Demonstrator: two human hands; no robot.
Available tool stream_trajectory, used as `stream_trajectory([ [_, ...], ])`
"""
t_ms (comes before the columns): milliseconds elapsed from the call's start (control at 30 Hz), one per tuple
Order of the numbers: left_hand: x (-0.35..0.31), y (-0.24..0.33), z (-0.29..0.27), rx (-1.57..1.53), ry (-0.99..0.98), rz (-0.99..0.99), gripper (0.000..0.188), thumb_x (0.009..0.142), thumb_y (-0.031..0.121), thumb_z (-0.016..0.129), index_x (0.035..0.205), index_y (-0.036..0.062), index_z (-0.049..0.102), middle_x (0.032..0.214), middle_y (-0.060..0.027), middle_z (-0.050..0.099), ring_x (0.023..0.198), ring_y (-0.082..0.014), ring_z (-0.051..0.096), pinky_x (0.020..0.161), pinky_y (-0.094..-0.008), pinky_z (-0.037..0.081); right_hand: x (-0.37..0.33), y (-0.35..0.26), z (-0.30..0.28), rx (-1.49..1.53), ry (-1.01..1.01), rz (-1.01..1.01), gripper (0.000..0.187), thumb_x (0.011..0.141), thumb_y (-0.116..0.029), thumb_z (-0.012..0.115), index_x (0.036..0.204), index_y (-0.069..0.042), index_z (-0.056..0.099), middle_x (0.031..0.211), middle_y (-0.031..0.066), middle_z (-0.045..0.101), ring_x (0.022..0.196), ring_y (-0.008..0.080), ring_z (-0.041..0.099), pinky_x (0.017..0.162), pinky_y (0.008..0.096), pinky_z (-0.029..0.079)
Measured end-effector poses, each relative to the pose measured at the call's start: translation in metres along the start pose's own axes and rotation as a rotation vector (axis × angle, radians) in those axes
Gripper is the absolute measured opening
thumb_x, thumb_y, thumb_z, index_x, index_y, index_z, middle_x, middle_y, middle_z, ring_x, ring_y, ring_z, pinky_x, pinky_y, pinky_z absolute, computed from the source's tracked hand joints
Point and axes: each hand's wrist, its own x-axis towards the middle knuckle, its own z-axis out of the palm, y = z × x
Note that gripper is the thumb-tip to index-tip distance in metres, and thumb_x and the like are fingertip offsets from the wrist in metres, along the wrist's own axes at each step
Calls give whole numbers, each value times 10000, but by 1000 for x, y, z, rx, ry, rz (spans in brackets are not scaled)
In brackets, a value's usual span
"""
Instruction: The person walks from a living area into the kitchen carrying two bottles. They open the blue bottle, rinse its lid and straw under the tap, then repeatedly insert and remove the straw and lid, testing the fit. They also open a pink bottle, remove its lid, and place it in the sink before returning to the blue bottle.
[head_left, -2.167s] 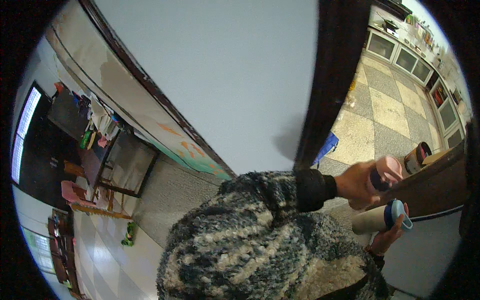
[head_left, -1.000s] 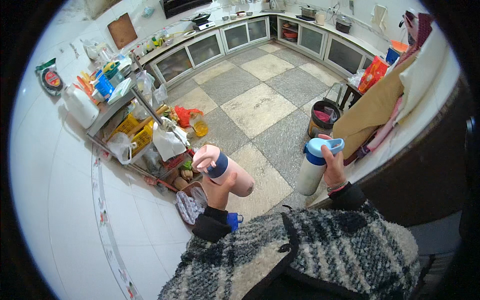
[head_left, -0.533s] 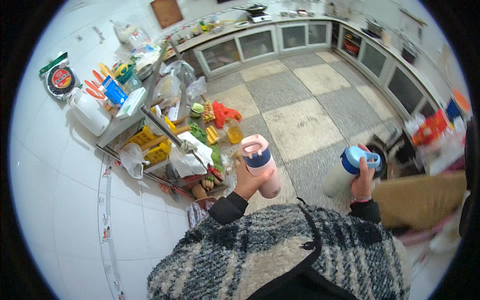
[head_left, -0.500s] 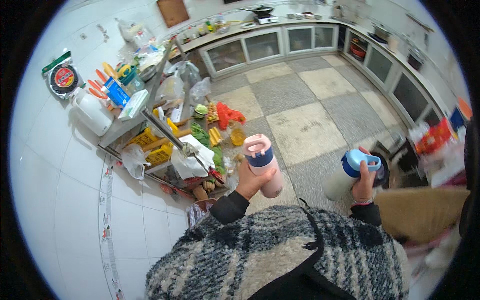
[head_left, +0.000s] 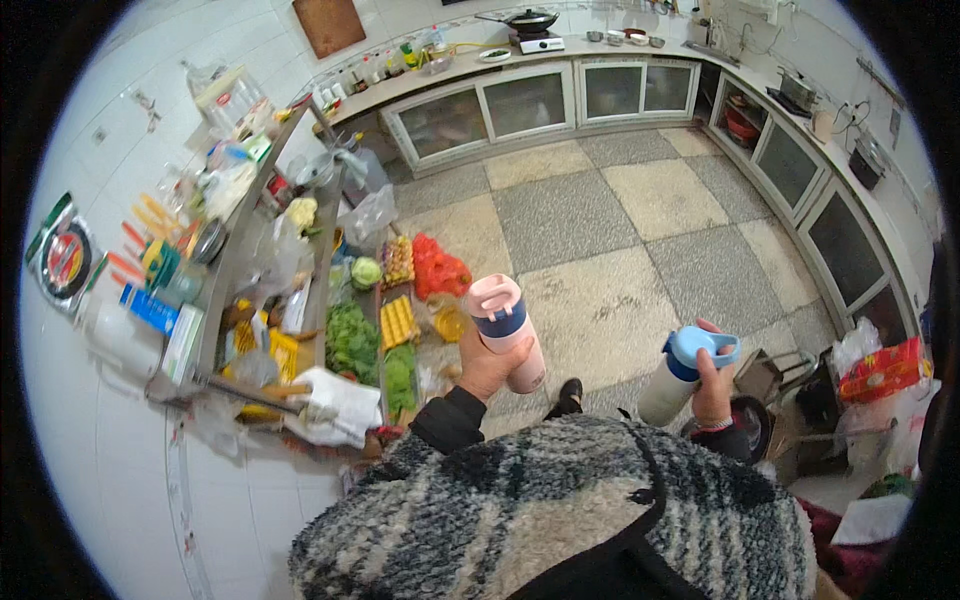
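My left hand (head_left: 487,362) is wrapped round a pink water bottle (head_left: 527,368) with a dark blue collar and a pink loop-handled lid. The bottle stands nearly upright in front of my chest. Off to the right, my right hand (head_left: 712,385) grips a pale water bottle (head_left: 664,393) by its light blue lid, with fingers at the loop handle. This bottle is tilted, its base pointing down and to the left. Both bottles are held up in the air over the floor, apart from each other.
A metal shelf (head_left: 262,190) crowded with kitchen goods stands on the left. Beside it lie leafy greens (head_left: 352,342), a cabbage (head_left: 366,272) and a red bag (head_left: 437,268). Counters with glass-door cabinets (head_left: 525,103) line the back and right. A red package (head_left: 880,370) sits at right.
The view has shifted forward into the room, showing more of the floor vegetables and a shoe below me. Both hands keep hold of their bottles; the right one sits slightly lower in view.
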Motion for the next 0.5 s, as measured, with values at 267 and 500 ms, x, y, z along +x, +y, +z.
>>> stream_trajectory([
  [267, 156, -20, 105, -35, -253, -160, 615, 705, 173, 859, 1232, 35, 573, 1139, -87, 666, 1009, -173, 664, 882, -336, 536, 131, 4, -59, 43, 236, -51, 514, 967, -296, 615, 1369, -10, 473, 1263, 142, 580, 1112, 234, 608, 957, 378, 487],
  [500, 328, -74, 257, -97, -458, 17, 551, 717, 172, 816, 1193, 12, 589, 1123, -94, 665, 997, -177, 664, 873, -338, 541, 298, 16, -113, -21, 450, -49, 520, 952, -287, 624, 1364, -9, 472, 1199, 128, 609, 1080, 224, 617, 949, 364, 491],
])
